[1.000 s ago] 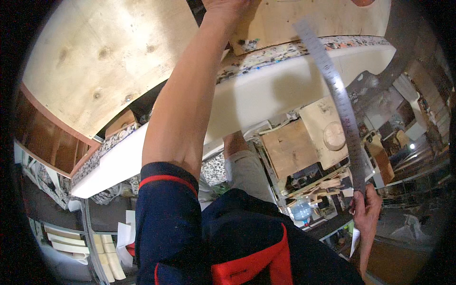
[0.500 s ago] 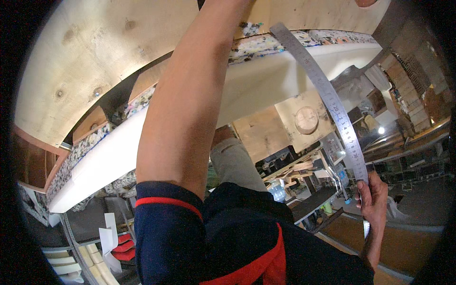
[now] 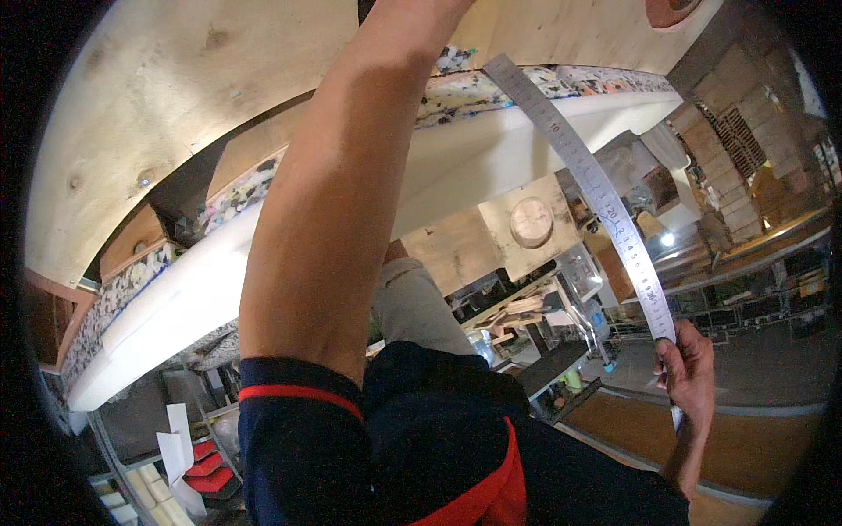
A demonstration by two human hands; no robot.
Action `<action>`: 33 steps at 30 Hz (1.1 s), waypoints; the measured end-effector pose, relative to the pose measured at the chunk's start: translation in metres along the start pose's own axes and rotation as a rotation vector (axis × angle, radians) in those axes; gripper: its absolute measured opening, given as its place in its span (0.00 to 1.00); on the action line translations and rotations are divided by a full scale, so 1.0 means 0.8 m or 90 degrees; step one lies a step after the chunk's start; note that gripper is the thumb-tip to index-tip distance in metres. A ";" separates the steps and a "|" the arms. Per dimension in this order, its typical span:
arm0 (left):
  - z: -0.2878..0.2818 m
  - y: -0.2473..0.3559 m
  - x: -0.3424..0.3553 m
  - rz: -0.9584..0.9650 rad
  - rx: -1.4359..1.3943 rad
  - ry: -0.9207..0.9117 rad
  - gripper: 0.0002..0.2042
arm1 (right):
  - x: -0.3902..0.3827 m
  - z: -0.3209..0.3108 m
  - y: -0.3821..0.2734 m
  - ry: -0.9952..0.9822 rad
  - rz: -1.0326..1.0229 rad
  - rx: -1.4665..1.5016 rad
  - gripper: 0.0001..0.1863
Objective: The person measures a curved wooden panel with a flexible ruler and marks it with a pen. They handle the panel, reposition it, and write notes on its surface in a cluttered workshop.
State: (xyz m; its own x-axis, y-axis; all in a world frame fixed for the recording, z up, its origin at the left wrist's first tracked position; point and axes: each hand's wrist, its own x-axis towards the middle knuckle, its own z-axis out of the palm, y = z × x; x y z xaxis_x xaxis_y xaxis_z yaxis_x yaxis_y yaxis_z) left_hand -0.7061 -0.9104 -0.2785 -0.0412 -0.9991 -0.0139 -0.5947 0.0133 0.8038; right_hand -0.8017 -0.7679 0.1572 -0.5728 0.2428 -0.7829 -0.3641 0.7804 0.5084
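Observation:
A long metal ruler (image 3: 605,193) is gripped near its lower end by my right hand (image 3: 687,366), thumb pressed on its face and fingers curled behind. From there the ruler runs up to the left, and its far end overlaps the edge of a speckled foam layer (image 3: 579,83). Below that layer is thick white foam (image 3: 167,320), which the ruler crosses too. My left forearm (image 3: 333,202) reaches up across the foam toward a plywood panel (image 3: 175,96). Past the wrist, my left hand is cut off by the top edge of the picture.
Wooden blocks (image 3: 132,245) sit between the panel and the speckled foam. A board with a round wooden disc (image 3: 531,223) lies lower down, near loose wood pieces (image 3: 519,314). Metal shelving (image 3: 105,451) stands at lower left, beside red and white pieces (image 3: 206,469).
The view has shifted slightly. The ruler's far end appears a little farther left, while my right hand keeps its grip. My left arm stays stretched up over the foam.

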 end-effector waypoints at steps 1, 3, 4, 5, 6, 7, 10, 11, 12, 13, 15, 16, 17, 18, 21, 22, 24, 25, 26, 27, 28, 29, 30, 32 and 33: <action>0.001 -0.001 0.000 0.001 -0.004 0.001 0.44 | -0.001 0.000 -0.002 0.005 0.020 0.005 0.08; 0.002 -0.002 -0.001 0.004 -0.013 0.003 0.44 | -0.004 -0.001 -0.007 0.002 -0.009 0.001 0.08; 0.002 -0.002 -0.001 -0.001 -0.010 0.001 0.44 | -0.005 -0.001 -0.008 0.002 -0.008 -0.003 0.08; 0.003 -0.002 0.000 -0.004 -0.008 -0.001 0.44 | -0.005 -0.001 -0.009 -0.001 0.001 0.003 0.07; 0.003 -0.002 0.000 -0.007 -0.007 -0.003 0.44 | -0.007 0.000 -0.010 -0.001 0.018 0.010 0.07; 0.004 -0.002 0.000 -0.007 -0.008 0.001 0.44 | -0.008 0.000 -0.010 -0.004 0.042 0.019 0.07; 0.005 -0.002 0.000 -0.007 -0.013 0.007 0.44 | -0.007 0.001 -0.008 -0.019 0.046 0.016 0.07; 0.006 -0.002 0.000 -0.005 -0.014 0.007 0.44 | -0.006 0.002 -0.006 -0.020 0.036 0.021 0.09; 0.006 -0.003 0.000 -0.004 -0.014 0.007 0.44 | -0.006 0.002 -0.005 -0.022 0.041 0.020 0.10; 0.007 -0.003 0.000 -0.002 -0.007 0.008 0.44 | -0.005 0.002 -0.004 -0.024 0.046 0.020 0.12; 0.007 -0.005 0.000 0.004 0.012 0.008 0.44 | -0.004 0.002 -0.003 -0.024 0.052 0.019 0.11; 0.007 -0.006 0.000 0.004 0.006 0.012 0.44 | -0.003 0.002 -0.003 -0.025 0.053 0.027 0.10; 0.007 -0.006 0.000 0.005 0.000 0.016 0.44 | -0.002 0.002 -0.003 -0.029 0.061 0.035 0.08; 0.007 -0.005 0.000 0.005 -0.006 0.020 0.45 | -0.001 0.002 -0.003 -0.030 0.054 0.037 0.08; 0.006 -0.003 0.000 -0.012 0.015 0.003 0.45 | 0.002 0.002 -0.002 -0.035 0.052 0.038 0.09; 0.005 -0.003 0.000 -0.014 0.010 0.003 0.45 | 0.002 0.002 -0.002 -0.037 0.049 0.033 0.10; 0.004 -0.002 0.001 -0.018 -0.001 0.002 0.45 | 0.003 0.002 -0.001 -0.040 0.043 0.025 0.10; 0.004 -0.003 0.000 -0.018 -0.014 0.003 0.45 | 0.004 0.002 0.000 -0.040 0.039 0.023 0.11; 0.004 -0.003 0.000 -0.017 -0.029 0.003 0.45 | 0.004 0.003 0.000 -0.041 0.037 0.021 0.11; 0.004 -0.003 -0.001 -0.017 -0.044 0.004 0.45 | 0.005 0.003 0.000 -0.040 0.043 0.024 0.12; 0.005 -0.004 -0.001 -0.011 -0.049 0.011 0.45 | 0.005 0.004 -0.001 -0.038 0.050 0.028 0.12; 0.006 -0.005 -0.001 -0.006 -0.053 0.018 0.45 | 0.006 0.005 -0.002 -0.034 0.071 0.016 0.13; 0.006 -0.006 -0.001 0.000 -0.056 0.026 0.45 | 0.007 0.005 -0.004 -0.038 0.056 0.032 0.13; 0.008 -0.006 -0.001 0.002 -0.031 0.039 0.46 | 0.009 0.006 -0.010 -0.043 0.058 0.024 0.14; 0.008 -0.006 -0.001 0.001 -0.019 0.044 0.46 | 0.012 0.007 -0.014 -0.048 0.043 0.027 0.14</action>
State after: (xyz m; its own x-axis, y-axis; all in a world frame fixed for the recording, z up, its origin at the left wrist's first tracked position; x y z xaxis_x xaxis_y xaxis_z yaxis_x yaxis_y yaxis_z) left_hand -0.7086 -0.9090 -0.2863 0.0137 -0.9995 0.0278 -0.5707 0.0151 0.8210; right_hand -0.7993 -0.7711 0.1425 -0.5370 0.3375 -0.7731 -0.2936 0.7844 0.5463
